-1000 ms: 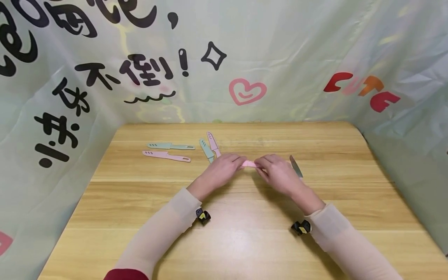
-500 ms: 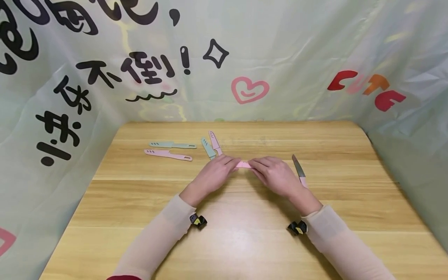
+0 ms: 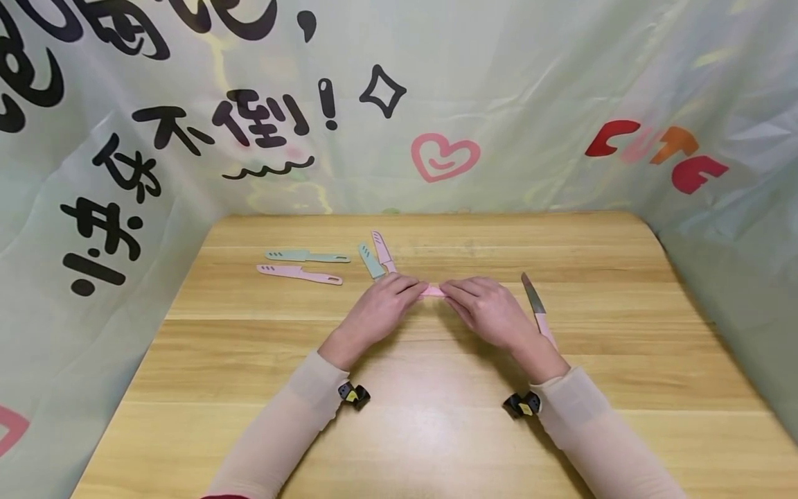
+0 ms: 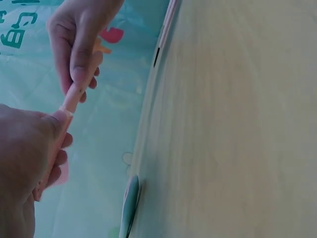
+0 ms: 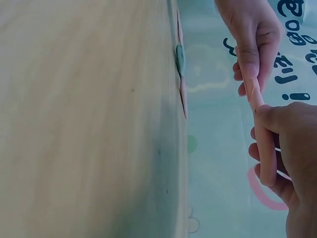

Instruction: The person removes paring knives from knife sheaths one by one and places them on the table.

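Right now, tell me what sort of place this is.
Probably a makeshift filming booth: printed sheeting hangs behind and beside a wooden table, and a small black device sits at each sleeve.

The held knife (image 3: 433, 292) is pink. Left of the grip, a green knife (image 3: 307, 256) and a pink knife (image 3: 299, 274); right, a grey blade (image 3: 533, 293); beneath, yellow-brown grained table (image 3: 430, 402).

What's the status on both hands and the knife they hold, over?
Left hand gripping sheath; right hand gripping handle. Held knife: handle and sheath end to end. Nothing seen in the way; bare knife lies off to the right.
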Demonstrator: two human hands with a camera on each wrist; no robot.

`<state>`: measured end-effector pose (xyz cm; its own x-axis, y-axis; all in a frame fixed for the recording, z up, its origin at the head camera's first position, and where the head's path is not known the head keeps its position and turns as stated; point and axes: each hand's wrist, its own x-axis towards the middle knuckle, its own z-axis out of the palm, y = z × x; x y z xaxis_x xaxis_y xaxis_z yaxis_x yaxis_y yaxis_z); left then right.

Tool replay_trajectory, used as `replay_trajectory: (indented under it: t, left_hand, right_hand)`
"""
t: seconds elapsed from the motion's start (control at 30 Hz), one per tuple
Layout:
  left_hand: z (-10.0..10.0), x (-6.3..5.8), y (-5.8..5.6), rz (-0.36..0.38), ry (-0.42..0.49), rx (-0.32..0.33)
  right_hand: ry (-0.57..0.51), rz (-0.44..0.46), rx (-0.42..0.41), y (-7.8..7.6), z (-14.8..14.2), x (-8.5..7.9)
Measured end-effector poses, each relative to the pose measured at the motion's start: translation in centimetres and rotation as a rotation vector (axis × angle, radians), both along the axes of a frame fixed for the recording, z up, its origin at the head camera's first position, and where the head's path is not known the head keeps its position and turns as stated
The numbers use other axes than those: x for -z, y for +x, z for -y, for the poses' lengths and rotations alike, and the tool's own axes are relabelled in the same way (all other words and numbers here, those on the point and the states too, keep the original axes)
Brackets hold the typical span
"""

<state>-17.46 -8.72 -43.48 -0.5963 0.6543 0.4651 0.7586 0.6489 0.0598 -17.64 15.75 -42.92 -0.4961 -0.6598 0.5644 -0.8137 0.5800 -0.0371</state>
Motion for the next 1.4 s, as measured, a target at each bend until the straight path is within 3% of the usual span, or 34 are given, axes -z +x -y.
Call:
replay_trajectory:
  t: [0.3, 0.67, 1.07, 1.4]
  left_hand:
    - [0.7, 0.0, -0.1, -0.103, 0.043, 0.048]
    - [0.8, -0.3, 0.0, -0.152, 0.063, 0.059]
    - [0.9, -0.2, 0.1, -0.129, 0.030, 0.060]
    - [0.7, 0.2, 0.2, -0.079, 0.062, 0.062]
  right_hand:
    - [-0.012, -0.072, -0.019, 0.0, 0.5, -0.2]
    - [0.042, -0.090, 0.013, 0.4, 0.6, -0.1]
    - [0.114, -0.019, -0.002, 1.2, 0.5, -0.4]
    - [0.099, -0.033, -0.004, 1.0, 0.8, 0.1]
